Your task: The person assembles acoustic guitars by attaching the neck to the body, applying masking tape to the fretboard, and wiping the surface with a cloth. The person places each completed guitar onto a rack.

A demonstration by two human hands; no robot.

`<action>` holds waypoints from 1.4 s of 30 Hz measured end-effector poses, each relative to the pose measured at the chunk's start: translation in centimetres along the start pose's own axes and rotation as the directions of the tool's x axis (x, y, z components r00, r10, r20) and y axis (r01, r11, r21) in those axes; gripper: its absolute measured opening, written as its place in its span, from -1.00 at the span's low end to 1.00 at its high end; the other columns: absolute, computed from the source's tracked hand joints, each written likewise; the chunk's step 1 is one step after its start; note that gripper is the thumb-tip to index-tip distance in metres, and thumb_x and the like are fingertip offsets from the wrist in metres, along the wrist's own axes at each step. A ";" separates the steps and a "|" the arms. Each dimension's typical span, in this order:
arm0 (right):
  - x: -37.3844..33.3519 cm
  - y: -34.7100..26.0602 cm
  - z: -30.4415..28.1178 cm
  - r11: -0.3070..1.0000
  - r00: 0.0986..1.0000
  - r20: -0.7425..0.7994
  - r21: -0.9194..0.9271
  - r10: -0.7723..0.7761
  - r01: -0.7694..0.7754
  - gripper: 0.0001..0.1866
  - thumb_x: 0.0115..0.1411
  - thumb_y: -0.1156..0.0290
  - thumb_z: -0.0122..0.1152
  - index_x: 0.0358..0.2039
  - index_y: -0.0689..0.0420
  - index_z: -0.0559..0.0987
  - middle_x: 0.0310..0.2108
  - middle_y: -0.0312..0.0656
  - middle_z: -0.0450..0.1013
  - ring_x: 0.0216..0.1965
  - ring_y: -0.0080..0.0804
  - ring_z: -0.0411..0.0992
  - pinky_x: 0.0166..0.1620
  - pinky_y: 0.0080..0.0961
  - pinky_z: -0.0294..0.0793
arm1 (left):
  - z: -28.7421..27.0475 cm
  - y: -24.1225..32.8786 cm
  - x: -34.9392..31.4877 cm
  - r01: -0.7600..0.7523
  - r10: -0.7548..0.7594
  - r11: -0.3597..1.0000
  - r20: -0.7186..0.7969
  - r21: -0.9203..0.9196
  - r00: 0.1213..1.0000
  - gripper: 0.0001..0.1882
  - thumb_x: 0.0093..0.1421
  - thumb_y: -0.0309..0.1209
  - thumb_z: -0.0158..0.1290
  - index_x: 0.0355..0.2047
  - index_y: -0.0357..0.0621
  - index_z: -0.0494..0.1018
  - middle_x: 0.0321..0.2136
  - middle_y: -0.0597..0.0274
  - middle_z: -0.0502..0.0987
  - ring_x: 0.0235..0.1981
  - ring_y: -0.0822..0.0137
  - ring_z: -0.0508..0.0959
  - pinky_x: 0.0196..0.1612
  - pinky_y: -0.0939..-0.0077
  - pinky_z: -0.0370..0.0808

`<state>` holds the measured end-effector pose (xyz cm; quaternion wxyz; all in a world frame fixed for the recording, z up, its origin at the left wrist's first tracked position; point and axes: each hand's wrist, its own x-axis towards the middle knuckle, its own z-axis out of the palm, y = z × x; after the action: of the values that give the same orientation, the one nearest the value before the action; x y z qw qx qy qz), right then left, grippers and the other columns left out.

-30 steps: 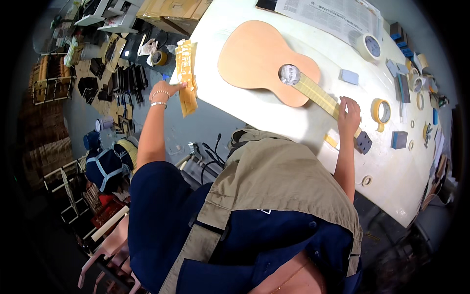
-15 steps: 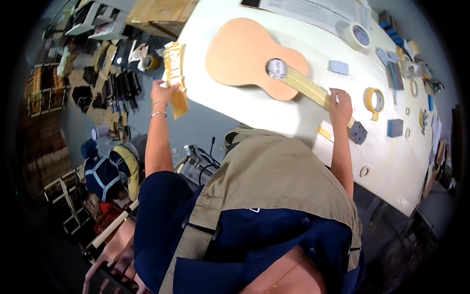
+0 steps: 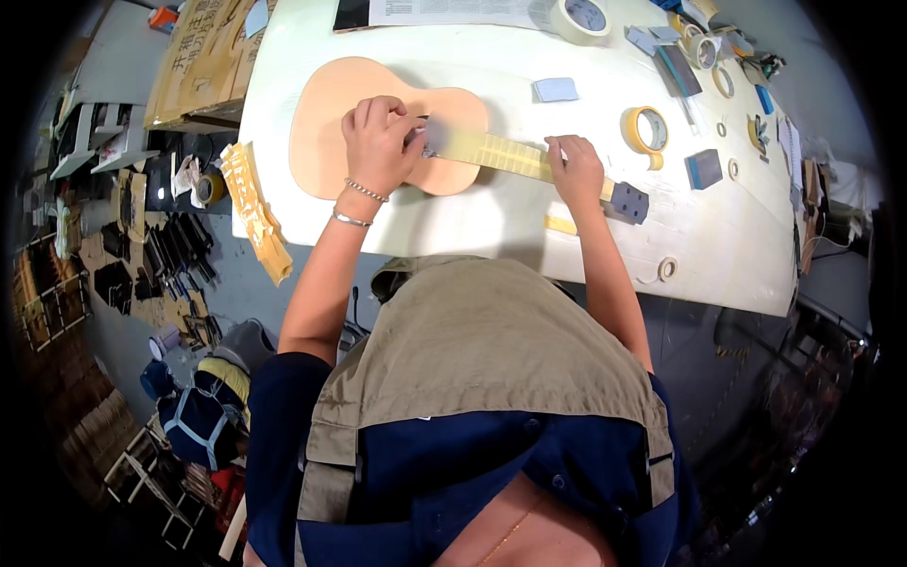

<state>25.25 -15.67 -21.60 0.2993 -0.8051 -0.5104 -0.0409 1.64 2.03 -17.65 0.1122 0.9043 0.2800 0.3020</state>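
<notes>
Grip unclear for both hands; back from the worktop's (image 3: 699, 248) front edge lies the guitar (image 3: 455, 176), left hand (image 3: 376, 147) arched above it, right hand (image 3: 578, 173) bent across its neck.

A white table (image 3: 723, 260) bears a guitar (image 3: 461, 113), face up. Around it lie a yellow tape roll (image 3: 631, 134), a pale blue pad (image 3: 555, 90) and printed paper (image 3: 453, 11) (farther off).

There is one peach-coloured wooden guitar (image 3: 326, 123), over it two bare hands (image 3: 378, 146) (image 3: 578, 172), beyond its neck (image 3: 518, 157) one flat light-blue rectangular pad (image 3: 555, 90)
</notes>
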 end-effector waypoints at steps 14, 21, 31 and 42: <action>0.0 -0.1 0.1 1.000 0.998 -0.060 0.009 0.002 -0.001 -0.92 0.03 0.42 0.21 -0.54 0.12 0.57 -0.52 -0.24 0.48 -0.45 -0.28 0.41 -0.38 -0.41 0.41 | 1.4 -0.5 1.7 -0.055 0.060 0.998 0.263 -0.026 0.963 -0.90 -0.14 -0.36 0.19 -0.55 0.03 0.51 -0.31 0.30 0.35 -0.12 0.21 0.30 -0.04 0.21 0.11; -2.0 -1.0 -2.6 0.973 0.917 -0.347 0.040 -0.199 0.226 -0.89 -0.08 0.48 0.26 -0.49 0.06 0.52 -0.50 -0.29 0.43 -0.37 -0.31 0.41 -0.27 -0.37 0.34 | -0.2 4.1 4.4 -0.260 0.273 0.960 0.143 -0.103 0.951 -0.62 -0.04 -0.24 0.22 -0.20 -0.06 0.51 -0.24 0.22 0.44 -0.14 0.22 0.40 0.03 0.14 0.13; -18.7 11.6 -11.3 0.494 0.579 -0.613 -0.327 0.537 -0.805 -0.79 -0.07 0.21 0.32 -0.45 0.04 0.59 -0.46 -0.28 0.38 -0.30 -0.26 0.34 -0.28 -0.29 0.32 | 9.0 12.3 6.9 -0.217 0.339 0.940 0.769 -0.262 0.542 -0.34 -0.15 -0.41 0.16 0.05 -0.18 0.32 -0.32 -0.01 0.52 -0.25 0.11 0.54 -0.19 0.38 0.48; -21.2 14.4 -13.6 0.430 0.178 -0.392 0.801 0.903 -0.417 -0.83 0.10 0.35 0.25 -0.39 0.18 0.65 -0.53 -0.24 0.54 -0.61 -0.52 0.35 -0.48 -0.57 0.34 | -11.3 9.3 16.6 0.202 -0.148 0.400 0.155 -0.894 0.977 -0.47 0.26 -0.25 -0.05 0.14 -0.33 0.18 -0.03 -0.03 0.43 0.01 0.10 0.44 0.14 0.35 0.32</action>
<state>30.55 -44.03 -24.70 0.6804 -0.7130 0.1264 -0.1128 9.74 4.35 2.79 0.6186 0.6743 0.1637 0.3685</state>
